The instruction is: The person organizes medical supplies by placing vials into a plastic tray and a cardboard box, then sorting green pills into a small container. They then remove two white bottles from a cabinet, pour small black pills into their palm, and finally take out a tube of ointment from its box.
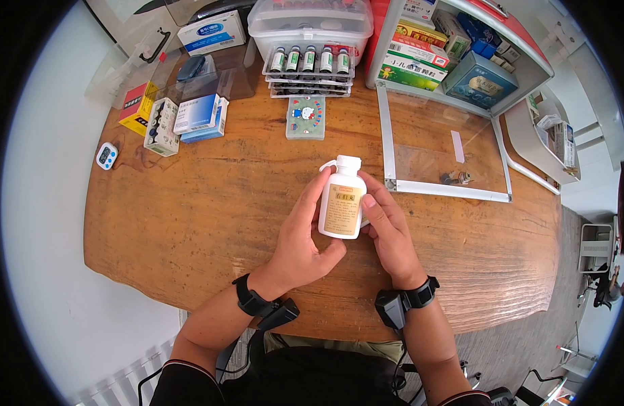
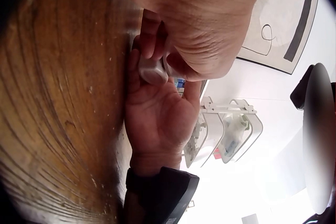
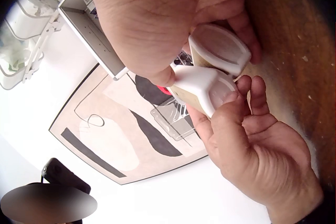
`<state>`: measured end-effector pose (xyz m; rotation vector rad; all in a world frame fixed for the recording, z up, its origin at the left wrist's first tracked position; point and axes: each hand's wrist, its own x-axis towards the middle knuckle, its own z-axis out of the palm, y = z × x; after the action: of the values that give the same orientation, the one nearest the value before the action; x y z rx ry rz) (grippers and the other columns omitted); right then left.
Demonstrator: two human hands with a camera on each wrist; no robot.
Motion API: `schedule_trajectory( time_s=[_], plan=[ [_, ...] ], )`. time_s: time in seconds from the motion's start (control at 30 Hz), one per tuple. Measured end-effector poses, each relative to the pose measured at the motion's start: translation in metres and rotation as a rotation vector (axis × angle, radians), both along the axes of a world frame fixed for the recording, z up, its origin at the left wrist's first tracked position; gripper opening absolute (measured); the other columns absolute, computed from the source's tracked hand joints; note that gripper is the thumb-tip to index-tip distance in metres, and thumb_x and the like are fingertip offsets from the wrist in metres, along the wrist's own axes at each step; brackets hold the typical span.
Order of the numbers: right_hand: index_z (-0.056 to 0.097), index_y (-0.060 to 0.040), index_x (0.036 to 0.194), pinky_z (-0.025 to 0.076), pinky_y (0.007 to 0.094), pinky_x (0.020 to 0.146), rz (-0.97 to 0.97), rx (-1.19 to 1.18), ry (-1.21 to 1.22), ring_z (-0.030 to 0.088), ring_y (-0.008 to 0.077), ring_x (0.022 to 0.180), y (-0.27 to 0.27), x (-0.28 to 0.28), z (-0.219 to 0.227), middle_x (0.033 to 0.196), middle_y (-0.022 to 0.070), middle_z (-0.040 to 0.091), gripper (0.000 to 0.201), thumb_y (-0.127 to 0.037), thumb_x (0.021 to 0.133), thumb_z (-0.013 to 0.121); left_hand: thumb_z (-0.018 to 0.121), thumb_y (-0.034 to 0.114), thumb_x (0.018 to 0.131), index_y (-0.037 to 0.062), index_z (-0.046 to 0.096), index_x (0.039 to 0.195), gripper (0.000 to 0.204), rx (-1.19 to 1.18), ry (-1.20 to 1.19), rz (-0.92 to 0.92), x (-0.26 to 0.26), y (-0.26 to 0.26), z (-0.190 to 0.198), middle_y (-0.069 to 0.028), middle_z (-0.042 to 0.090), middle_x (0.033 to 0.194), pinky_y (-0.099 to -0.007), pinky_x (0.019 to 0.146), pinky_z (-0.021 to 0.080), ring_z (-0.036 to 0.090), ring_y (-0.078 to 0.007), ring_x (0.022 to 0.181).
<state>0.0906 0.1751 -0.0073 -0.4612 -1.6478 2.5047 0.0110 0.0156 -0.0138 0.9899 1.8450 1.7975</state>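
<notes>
Both hands are raised together over the wooden table, close to each other. A white medicine bottle (image 1: 342, 203) with a beige label and white cap stands nearly upright between them, label toward the head camera. My left hand (image 1: 302, 233) grips it, fingers along its side and thumb at its base. My right hand (image 1: 393, 233) has its thumb at the label's right edge. Behind it is a second white bottle (image 3: 223, 50), mostly hidden in the head view, held in my right hand's fingers. In the right wrist view, the two bottles sit side by side, bases showing.
A card with a cartoon cat (image 1: 306, 118) and a tray of small vials (image 1: 310, 61) lie beyond the hands. Medicine boxes (image 1: 197, 115) and a small timer (image 1: 107, 155) are at left. At right, a cabinet (image 1: 521, 81) has its transparent door (image 1: 433, 128) lowered onto the table.
</notes>
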Motion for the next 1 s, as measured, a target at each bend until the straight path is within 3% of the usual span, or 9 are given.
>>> schedule_trajectory(
  time_s=[0.63, 1.0],
  plan=[
    [0.039, 0.0018, 0.151, 0.038, 0.0325, 0.112, 0.005, 0.015, 0.0, 0.048, 0.0192, 0.133, 0.0, 0.0, 0.0, 0.145, 0.0136, 0.052, 0.053, -0.024, 0.108, 0.053, 0.058, -0.006, 0.076, 0.0005, 0.022, 0.159, 0.091, 0.002, 0.078, 0.018, -0.002, 0.001, -0.003, -0.0224, 0.035, 0.159, -0.041, 0.117, 0.037, 0.038, -0.0336, 0.147],
    [0.039, 0.0017, 0.151, 0.038, 0.0326, 0.112, 0.009, 0.001, 0.009, 0.048, 0.019, 0.133, 0.0, 0.0, -0.002, 0.145, 0.013, 0.052, 0.053, -0.025, 0.108, 0.053, 0.059, -0.008, 0.078, 0.0, 0.023, 0.158, 0.088, 0.002, 0.023, 0.019, -0.002, 0.0, -0.003, -0.0219, 0.036, 0.158, -0.0399, 0.115, 0.04, 0.041, -0.0321, 0.145]
  ],
)
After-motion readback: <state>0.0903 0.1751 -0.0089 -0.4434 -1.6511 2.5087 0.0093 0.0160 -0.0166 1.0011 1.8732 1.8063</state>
